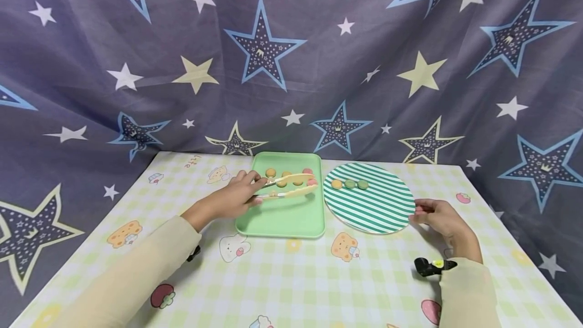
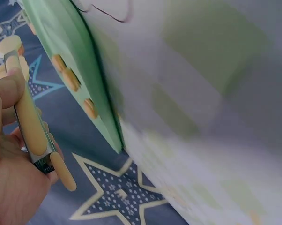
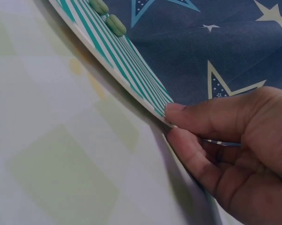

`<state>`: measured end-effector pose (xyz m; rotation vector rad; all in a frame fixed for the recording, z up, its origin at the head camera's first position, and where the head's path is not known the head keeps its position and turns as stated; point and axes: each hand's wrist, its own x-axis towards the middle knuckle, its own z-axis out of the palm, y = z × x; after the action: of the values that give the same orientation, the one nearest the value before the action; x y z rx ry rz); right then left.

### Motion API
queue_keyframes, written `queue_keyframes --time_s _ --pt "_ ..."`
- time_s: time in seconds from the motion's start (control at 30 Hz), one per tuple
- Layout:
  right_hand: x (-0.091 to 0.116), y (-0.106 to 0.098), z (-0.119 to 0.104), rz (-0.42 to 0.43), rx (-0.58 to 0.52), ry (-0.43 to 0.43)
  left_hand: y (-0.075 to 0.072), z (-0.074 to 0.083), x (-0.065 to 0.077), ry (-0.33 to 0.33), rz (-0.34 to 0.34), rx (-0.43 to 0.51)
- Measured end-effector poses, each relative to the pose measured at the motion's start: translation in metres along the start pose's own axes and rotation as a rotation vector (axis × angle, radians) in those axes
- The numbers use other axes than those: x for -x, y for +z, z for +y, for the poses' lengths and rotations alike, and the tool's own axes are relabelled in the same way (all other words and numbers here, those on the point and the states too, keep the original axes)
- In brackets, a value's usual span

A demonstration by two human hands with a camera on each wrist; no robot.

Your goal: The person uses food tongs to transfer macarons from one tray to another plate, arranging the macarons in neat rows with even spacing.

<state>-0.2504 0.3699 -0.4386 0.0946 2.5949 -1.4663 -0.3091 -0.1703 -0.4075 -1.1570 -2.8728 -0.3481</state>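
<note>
L hand [image 1: 237, 197] grips tongs [image 1: 291, 194] w/ 2 yellowish tips [image 1: 303, 176].

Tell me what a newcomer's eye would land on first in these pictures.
Probably the dark curtain covered in big stars, which hangs behind the table. Next might come the tongs, gripped in the left hand over the green tray. To the tray's right, the striped plate stands out, with three small cookies in a row and the right hand pinching its edge.
</note>
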Motion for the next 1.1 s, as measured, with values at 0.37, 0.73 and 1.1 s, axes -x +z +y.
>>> queue_keyframes --time_s 0.37,0.73,1.1 --pt "0.001 0.000 -0.004 0.012 0.015 0.021 0.005 0.024 -0.030 0.045 -0.029 -0.023" --pt "0.000 0.001 -0.002 0.014 0.032 0.019 0.012 0.039 -0.049 0.057 -0.109 -0.056" --pt "0.000 -0.001 -0.001 0.013 0.037 0.026 0.010 0.046 -0.060 0.051 -0.154 -0.126"
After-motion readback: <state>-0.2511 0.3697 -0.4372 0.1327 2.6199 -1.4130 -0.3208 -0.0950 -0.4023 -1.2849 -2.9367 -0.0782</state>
